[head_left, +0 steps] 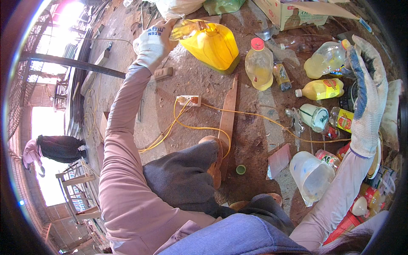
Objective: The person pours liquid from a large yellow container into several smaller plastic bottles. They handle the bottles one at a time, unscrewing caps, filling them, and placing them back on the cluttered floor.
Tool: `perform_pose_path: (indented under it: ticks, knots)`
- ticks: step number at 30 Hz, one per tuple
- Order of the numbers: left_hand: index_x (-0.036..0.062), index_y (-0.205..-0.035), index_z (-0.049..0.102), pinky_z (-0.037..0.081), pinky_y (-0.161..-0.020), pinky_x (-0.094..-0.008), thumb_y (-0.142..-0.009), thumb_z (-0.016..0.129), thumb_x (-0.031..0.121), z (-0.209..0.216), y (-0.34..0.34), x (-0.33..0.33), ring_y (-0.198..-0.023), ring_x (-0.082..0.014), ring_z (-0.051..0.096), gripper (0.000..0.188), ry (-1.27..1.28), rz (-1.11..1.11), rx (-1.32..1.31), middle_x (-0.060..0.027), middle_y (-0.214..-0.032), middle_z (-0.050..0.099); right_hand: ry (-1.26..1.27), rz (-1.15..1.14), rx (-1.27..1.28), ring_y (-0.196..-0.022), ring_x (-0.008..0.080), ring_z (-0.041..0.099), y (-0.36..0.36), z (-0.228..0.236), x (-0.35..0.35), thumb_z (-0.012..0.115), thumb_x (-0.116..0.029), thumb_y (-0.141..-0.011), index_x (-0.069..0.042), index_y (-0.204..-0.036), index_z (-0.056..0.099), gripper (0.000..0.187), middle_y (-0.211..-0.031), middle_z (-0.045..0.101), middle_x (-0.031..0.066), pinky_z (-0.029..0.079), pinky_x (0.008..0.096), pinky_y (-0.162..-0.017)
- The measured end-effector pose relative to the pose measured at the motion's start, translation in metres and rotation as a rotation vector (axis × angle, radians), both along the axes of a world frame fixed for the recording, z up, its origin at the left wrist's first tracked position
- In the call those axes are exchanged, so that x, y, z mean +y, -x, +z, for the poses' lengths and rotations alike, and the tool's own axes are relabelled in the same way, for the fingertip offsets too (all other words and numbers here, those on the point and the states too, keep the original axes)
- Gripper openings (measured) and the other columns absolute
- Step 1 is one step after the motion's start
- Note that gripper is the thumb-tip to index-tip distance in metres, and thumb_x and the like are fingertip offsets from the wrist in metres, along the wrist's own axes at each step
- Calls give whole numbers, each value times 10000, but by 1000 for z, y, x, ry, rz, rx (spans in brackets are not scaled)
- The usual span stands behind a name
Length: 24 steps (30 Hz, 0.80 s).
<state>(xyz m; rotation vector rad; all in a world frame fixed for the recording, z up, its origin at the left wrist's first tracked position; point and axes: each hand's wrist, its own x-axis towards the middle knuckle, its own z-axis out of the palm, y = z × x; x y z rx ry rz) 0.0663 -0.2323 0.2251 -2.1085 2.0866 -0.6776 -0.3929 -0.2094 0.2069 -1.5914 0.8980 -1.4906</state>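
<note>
My left hand (pixel 154 41), in a white work glove, is stretched out at the upper left. Its fingers are closed on a see-through amber plastic bottle (pixel 187 29), which overlaps a yellow plastic jug (pixel 214 46) on the ground. My right hand (pixel 369 97), in a white glove with dark palm coating, reaches to the far right with fingers extended. Beside its fingertips lies a large clear bottle (pixel 324 60) with a yellow cap; whether they touch I cannot tell. A yellow-labelled bottle (pixel 321 89) lies left of that hand.
A red-capped bottle (pixel 259 66) and a small bottle (pixel 281 75) are near the middle. A yellow cord runs from a power strip (pixel 189 100) across the dirt floor, past a wooden plank (pixel 228 110). A translucent tub (pixel 312 176) is at right. Another person (pixel 55 149) stands far left.
</note>
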Motion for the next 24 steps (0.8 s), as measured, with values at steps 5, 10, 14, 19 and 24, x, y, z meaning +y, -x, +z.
perform_pose_path:
  ticks: [5,10,14,19,24]
  knots:
    - [230,-1337,540,528,-850,-449,-788,718,408,1,1,1,-1030,-327,662,603,-13,38,-24,-106,-1132,675,34,47,-19,-1116,172,630,0,2,2,568,-135,-966,16,-1297,571,364,-1203,649,111,477,302,-997]
    - [215,-1344,533,521,-868,-438,-776,727,412,4,0,4,-1042,-329,657,633,-23,67,-38,-106,-1150,672,-33,-7,-1,-1118,174,630,-5,11,6,574,-115,-959,17,-1293,571,359,-1195,650,114,481,299,-988]
    - [202,-1351,527,516,-883,-430,-766,734,415,3,0,4,-1052,-330,653,656,-43,88,-34,-106,-1165,669,-41,-12,1,-1114,175,632,-8,11,6,571,-114,-963,15,-1293,571,354,-1193,652,114,481,298,-989]
    - [187,-1359,519,509,-902,-420,-753,743,419,-13,-5,-5,-1064,-331,648,686,-90,54,121,-106,-1183,666,-94,-56,-4,-1114,174,633,-8,11,7,565,-106,-971,14,-1290,574,342,-1199,653,115,483,301,-991]
    - [72,-1369,506,504,-922,-375,-730,785,341,-72,-52,-21,-1046,-279,665,747,13,-187,556,-130,-1178,677,-76,-61,47,-1113,168,630,-7,9,2,564,-90,-973,18,-1285,577,331,-1199,653,107,487,296,-985]
